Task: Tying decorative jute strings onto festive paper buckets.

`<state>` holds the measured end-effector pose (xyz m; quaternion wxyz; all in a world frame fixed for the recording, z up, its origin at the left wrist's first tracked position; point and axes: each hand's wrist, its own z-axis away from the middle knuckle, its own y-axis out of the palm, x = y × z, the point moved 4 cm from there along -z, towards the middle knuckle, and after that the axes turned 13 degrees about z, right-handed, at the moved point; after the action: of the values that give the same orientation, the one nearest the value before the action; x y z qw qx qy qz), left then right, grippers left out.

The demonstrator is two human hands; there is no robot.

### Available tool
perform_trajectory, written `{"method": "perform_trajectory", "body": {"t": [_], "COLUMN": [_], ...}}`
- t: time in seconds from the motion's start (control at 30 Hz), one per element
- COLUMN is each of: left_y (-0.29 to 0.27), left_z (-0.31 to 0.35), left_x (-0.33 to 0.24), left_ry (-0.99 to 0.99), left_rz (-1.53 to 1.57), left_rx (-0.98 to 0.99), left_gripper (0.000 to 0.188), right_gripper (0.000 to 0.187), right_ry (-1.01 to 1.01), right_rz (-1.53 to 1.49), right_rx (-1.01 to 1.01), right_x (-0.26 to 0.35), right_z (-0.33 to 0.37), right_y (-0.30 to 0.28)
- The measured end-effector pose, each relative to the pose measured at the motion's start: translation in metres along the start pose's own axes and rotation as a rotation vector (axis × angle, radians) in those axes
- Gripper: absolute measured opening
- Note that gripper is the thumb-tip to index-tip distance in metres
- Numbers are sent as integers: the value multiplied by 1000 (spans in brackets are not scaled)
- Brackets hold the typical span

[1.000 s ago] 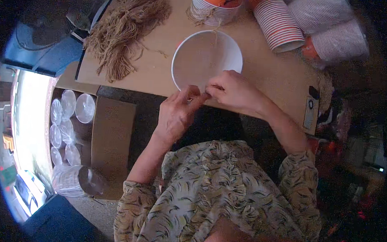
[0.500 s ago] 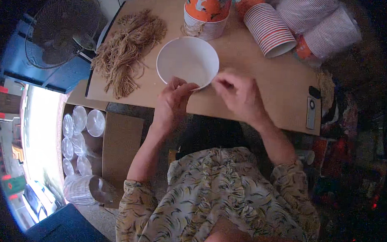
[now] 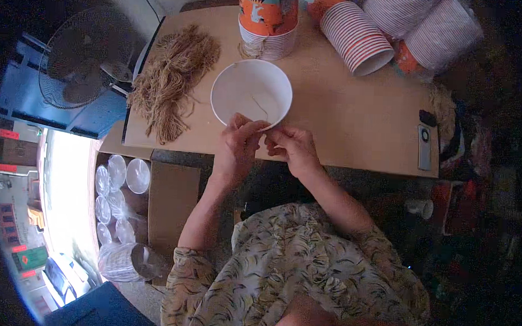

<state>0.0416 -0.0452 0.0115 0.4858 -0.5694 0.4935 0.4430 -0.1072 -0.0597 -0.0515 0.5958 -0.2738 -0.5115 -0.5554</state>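
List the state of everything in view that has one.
Cup: open-topped, strand inside
Left hand: pinching the cup's rim
Right hand: at rim, grip unclear
Twine: loose heap
Upright stack: nested
Lying stack: nested, on its side
Bagged stacks: in clear plastic
Carton: open, holding bagged cups
Fan: running or not, unclear

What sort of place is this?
Probably a small workshop or packing spot, hedged. The table holds a heap of brown cord and nested stacks of paper tubs, and an open cardboard box beside it holds plastic-wrapped round items.
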Motion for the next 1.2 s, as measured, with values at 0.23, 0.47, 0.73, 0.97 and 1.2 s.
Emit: {"method": "perform_trajectory", "body": {"t": [0.23,0.47,0.73,0.97,1.2], "left_y": [-8,-22,-21,-23,-26], "left_z": [-4,-18,-34,-36,-40], "left_x": [-2,-20,-32,-22,-23], "left_ry": [98,154,-370,-395,-321], "left_rz": [-166,-263,-91,23,233], "left_rx": [57,177,452,504,443], "left_gripper": [19,19,20,17,29], "right_gripper": [17,8,6,7,7], "right_ry": [-46,-817,-698,-659,-676], "right_rz": [188,898,883,903,830], "right_rx": [-1,-49,54,52,187], "right_x": [16,96,110,109,116], "right_z": [5,23,-14,-20,-17], "right_y": [-7,-13,-7,-8,-9]}}
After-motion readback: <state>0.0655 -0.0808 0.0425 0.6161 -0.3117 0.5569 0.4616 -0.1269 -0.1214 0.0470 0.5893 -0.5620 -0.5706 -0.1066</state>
